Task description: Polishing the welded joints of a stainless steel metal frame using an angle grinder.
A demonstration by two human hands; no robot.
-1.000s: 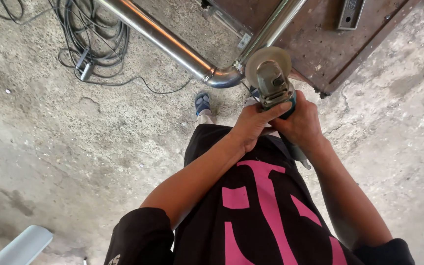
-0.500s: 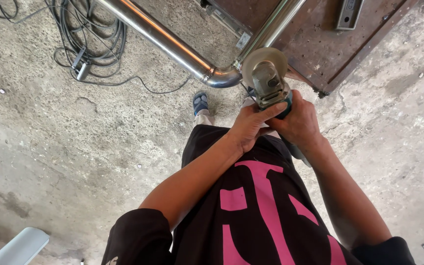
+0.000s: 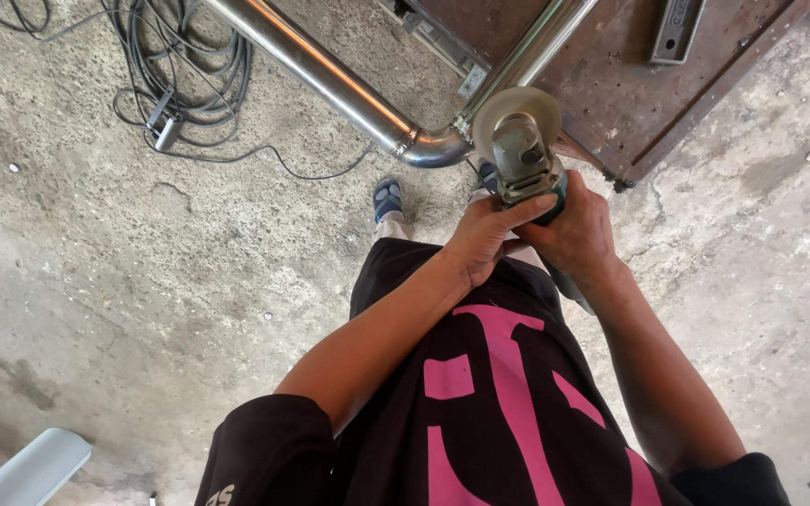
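Note:
An angle grinder (image 3: 523, 150) with a pale round disc is held in front of me, its disc just beside the welded elbow of a shiny steel pipe (image 3: 358, 94). My left hand (image 3: 486, 234) wraps the grinder's body from the left, thumb along its top. My right hand (image 3: 576, 230) grips the teal rear part of the tool from the right. Both forearms reach forward over my black shirt with a pink mark. The disc's contact with the pipe elbow is too close to tell.
A rusty steel plate (image 3: 611, 75) lies at the upper right with a metal bracket (image 3: 675, 28) on it. Coiled black cable (image 3: 189, 75) lies on the concrete floor at the upper left. My blue sandal (image 3: 387, 199) shows below the pipe. A pale tube (image 3: 30, 468) sits at the bottom left.
The grinder and both hands have shifted very slightly; the grip is the same. The view has barely moved.

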